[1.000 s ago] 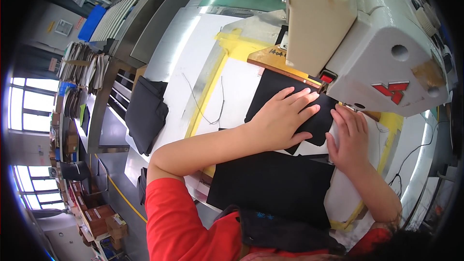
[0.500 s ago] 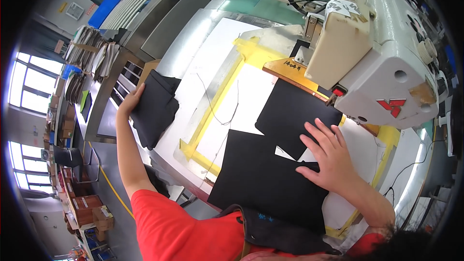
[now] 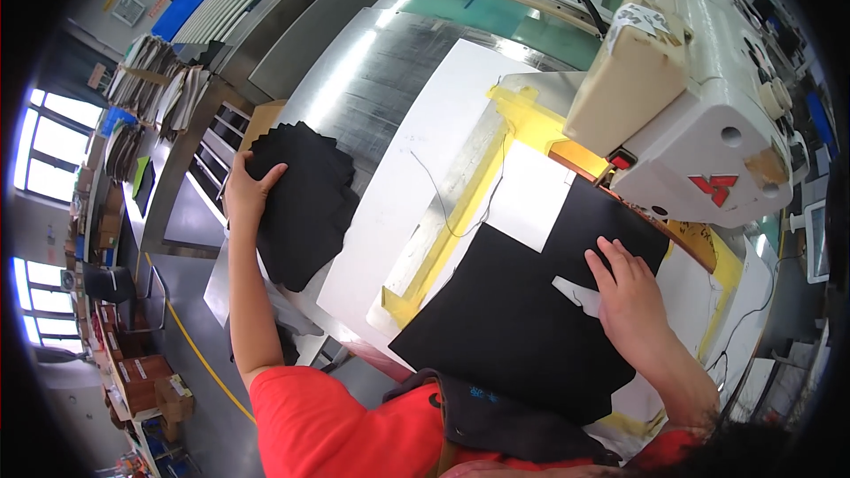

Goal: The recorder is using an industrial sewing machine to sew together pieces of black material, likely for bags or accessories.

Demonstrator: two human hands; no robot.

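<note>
A stack of black fabric-like pieces lies on the left side of the metal table, its upper edges fanned out. My left hand grips the stack's left edge, thumb on top and the other fingers partly hidden. A large black piece spreads in front of me over a white board framed with yellow tape. Behind it, a second black piece reaches the copper-coloured edge of a clamp plate under the sewing machine head. My right hand rests on the black pieces, fingers stretched out, beside a small white gap.
Loose dark thread trails over the white board. The bulky white machine arm stands close at the right. A bare steel tabletop stretches to the back left. Beyond the left edge are a cabinet with paper bundles and boxes.
The taped board and the rear black piece have shifted right relative to the machine. My left hand has moved down the stack, which now lies flatter. My right hand has slid slightly right and down.
</note>
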